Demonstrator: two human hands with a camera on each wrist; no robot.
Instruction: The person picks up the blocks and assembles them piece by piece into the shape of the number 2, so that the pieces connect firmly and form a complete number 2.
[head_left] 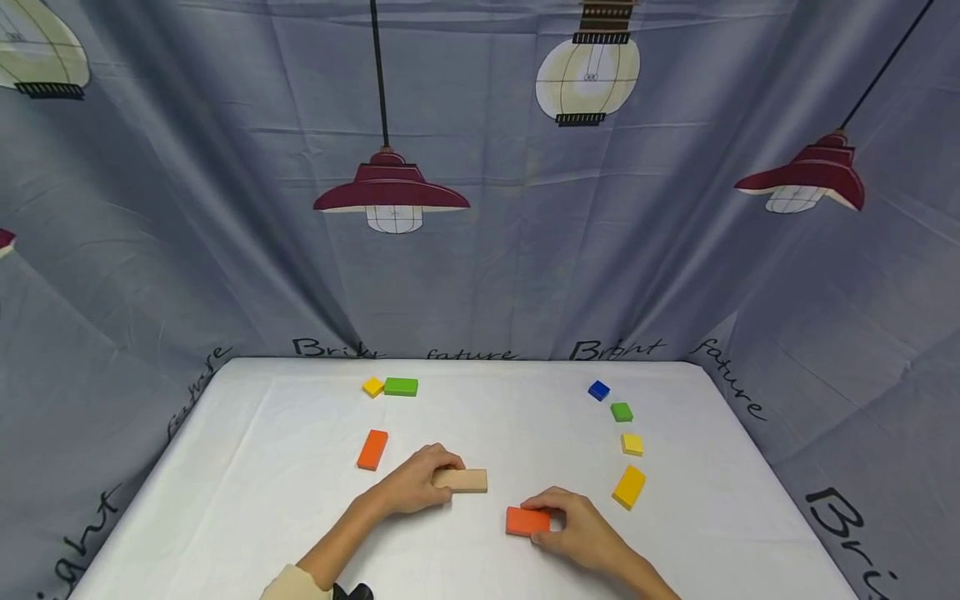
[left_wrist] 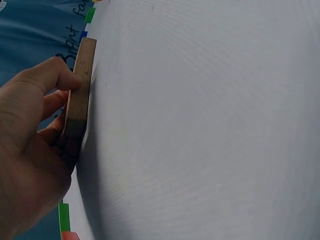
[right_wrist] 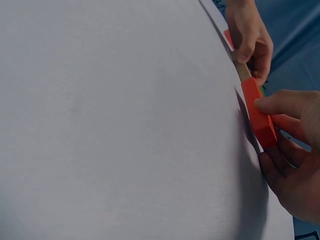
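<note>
My left hand pinches a plain wooden block by its left end, thumb on the near side and fingers on the far side. In the left wrist view the thumb presses the long edge of that wooden block. To the right and closer to me, my right hand grips an orange rectangular block at its right end. The right wrist view shows the thumb lying on the face of the orange block, with a shadow on the white cloth beside it. A gap separates the two held blocks.
Left on the white table lie another orange block, a small yellow block and a green block. Rightward stand a blue cube, a green block, a yellow block and a longer yellow block. A printed curtain hangs behind.
</note>
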